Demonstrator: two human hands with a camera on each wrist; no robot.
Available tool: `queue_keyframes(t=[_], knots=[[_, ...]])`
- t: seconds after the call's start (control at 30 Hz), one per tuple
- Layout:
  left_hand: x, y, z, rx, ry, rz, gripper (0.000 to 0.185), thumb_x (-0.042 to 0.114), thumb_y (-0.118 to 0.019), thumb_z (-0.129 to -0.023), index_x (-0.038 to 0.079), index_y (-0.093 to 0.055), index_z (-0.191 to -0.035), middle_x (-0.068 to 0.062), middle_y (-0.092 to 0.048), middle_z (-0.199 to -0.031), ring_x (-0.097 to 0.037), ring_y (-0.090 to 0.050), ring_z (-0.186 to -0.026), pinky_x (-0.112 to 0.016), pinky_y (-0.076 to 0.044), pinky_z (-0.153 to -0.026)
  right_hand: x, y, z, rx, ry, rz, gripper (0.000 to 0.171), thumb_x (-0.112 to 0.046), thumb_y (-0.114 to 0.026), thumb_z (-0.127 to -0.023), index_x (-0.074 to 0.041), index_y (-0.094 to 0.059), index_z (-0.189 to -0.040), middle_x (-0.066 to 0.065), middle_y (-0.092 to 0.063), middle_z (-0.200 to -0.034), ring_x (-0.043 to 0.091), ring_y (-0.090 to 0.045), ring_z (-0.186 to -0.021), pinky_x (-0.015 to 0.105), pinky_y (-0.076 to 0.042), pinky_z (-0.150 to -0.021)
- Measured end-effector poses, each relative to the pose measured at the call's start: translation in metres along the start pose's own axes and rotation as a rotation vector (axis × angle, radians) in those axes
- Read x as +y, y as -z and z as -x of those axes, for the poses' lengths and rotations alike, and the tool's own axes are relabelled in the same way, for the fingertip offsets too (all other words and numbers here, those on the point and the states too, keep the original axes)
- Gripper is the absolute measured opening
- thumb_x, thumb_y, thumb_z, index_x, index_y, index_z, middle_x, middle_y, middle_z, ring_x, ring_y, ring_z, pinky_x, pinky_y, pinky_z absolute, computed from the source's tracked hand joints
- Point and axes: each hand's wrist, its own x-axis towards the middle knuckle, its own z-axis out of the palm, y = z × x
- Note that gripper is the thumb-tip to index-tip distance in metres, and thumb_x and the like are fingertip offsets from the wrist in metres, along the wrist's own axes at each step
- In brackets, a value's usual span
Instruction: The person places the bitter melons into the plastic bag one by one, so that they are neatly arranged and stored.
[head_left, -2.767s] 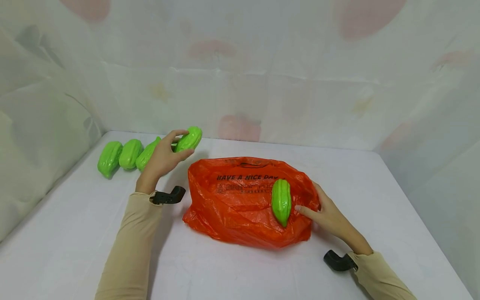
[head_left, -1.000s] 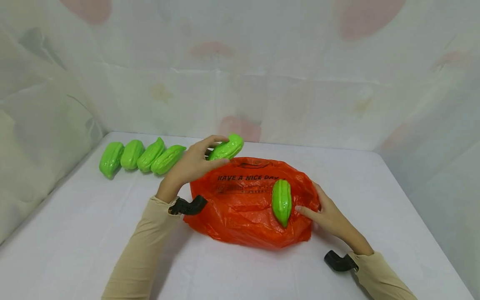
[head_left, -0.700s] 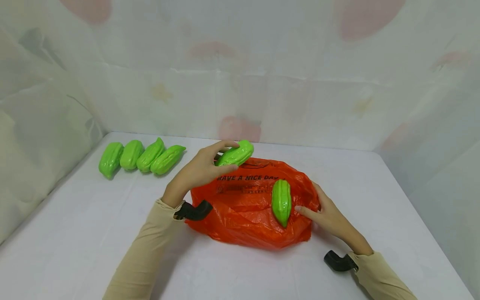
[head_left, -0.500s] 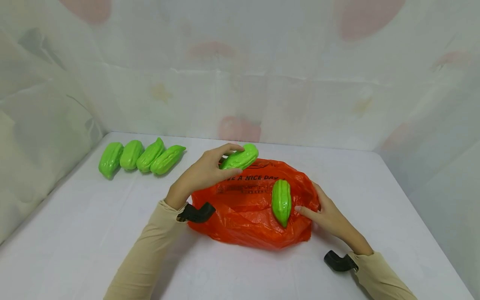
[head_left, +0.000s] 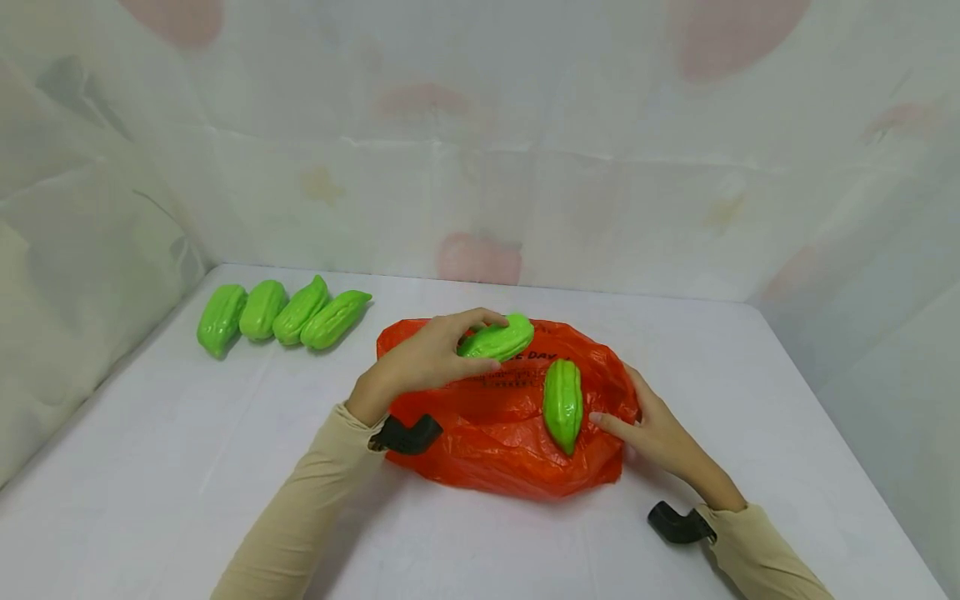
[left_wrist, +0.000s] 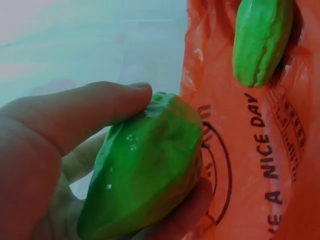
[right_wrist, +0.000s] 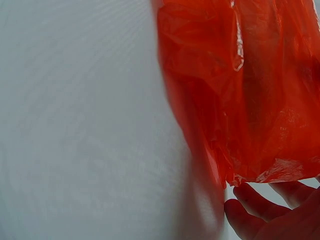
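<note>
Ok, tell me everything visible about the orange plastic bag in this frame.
The orange plastic bag is thin, glossy and crinkled, and lies flat on the white table. Black print on it reads "HAVE A NICE DAY", partly covered in the head view. One green gourd rests on top of it. The left hand holds a second green gourd over its far edge. The right hand rests at its right side, fingers by the bag's torn-looking edge.

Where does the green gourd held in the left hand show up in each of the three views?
Head: the held gourd sits centre frame, over the orange bag.
Left wrist: lower centre, gripped by the left hand.
Right wrist: not in it.
Shared landmark: the orange bag, in all three.
</note>
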Motion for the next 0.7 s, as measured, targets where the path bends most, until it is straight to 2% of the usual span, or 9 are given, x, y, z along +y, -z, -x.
queue_keyframes(t=[0.47, 0.7], knots=[[0.004, -0.019, -0.005, -0.072, 0.024, -0.05, 0.049, 0.028, -0.07, -0.092, 0.023, -0.053, -0.137, 0.0, -0.061, -0.116, -0.016, -0.055, -0.098, -0.03, -0.049, -0.085, 0.0, 0.001, 0.0, 0.0, 0.004, 0.005, 0.08, -0.026, -0.069, -0.093, -0.01, -0.022, -0.156, 0.018, -0.041, -0.152, 0.042, -0.044, -0.137, 0.061, -0.047, -0.101], [0.004, -0.03, -0.009, -0.091, 0.032, -0.072, 0.048, 0.025, -0.071, -0.092, 0.021, -0.054, -0.136, 0.001, -0.061, -0.121, -0.014, -0.055, -0.1, -0.03, -0.048, -0.089, 0.0, 0.001, 0.001, -0.004, 0.009, 0.011, 0.08, -0.026, -0.068, -0.093, -0.01, -0.022, -0.156, 0.019, -0.042, -0.152, 0.043, -0.044, -0.136, 0.061, -0.046, -0.101]])
